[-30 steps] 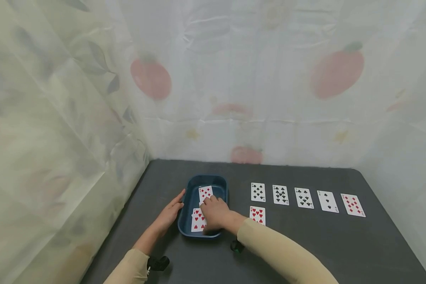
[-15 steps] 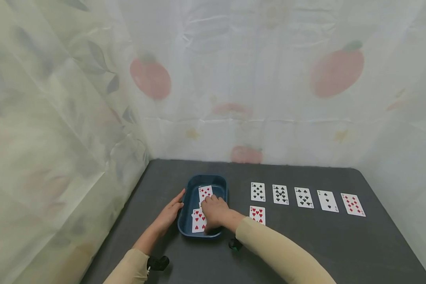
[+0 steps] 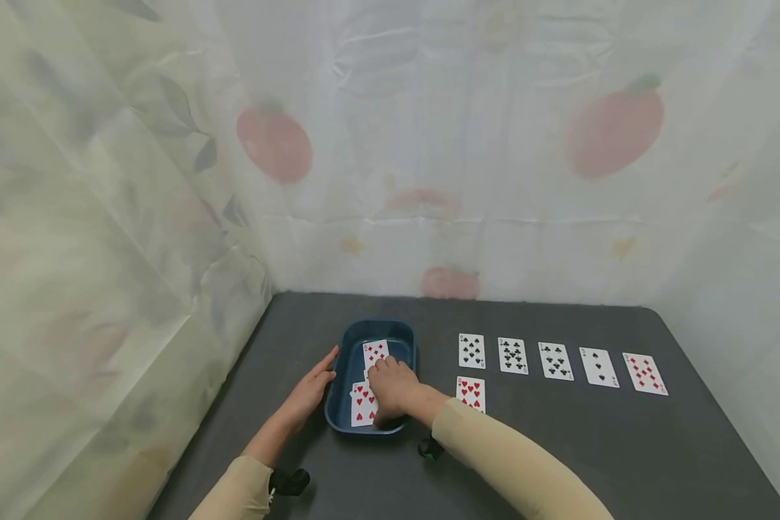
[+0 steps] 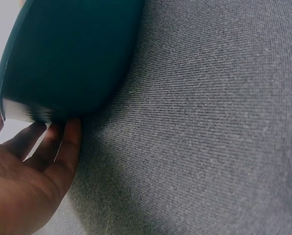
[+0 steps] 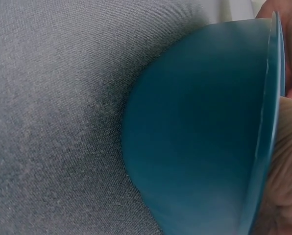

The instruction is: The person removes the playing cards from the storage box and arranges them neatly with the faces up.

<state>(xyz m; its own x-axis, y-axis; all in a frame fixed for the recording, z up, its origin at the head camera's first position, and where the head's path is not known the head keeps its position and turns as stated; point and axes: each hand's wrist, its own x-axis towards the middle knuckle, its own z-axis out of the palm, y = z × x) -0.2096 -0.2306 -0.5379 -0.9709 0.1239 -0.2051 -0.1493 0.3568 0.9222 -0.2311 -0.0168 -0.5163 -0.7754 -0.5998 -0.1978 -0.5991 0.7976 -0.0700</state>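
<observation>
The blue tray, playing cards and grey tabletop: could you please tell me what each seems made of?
Blue tray: probably plastic, satin finish, given its even colour and soft sheen.
Playing cards: likely thin paper card, smooth, lying flat without glare; any plastic coating is unclear.
Grey tabletop: apparently matte woven fabric, finely ribbed in the wrist views.

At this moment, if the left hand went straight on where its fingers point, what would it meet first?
The left hand would likely meet the blue tray's side wall; its fingertips look right against it, though exact contact is unclear.
</observation>
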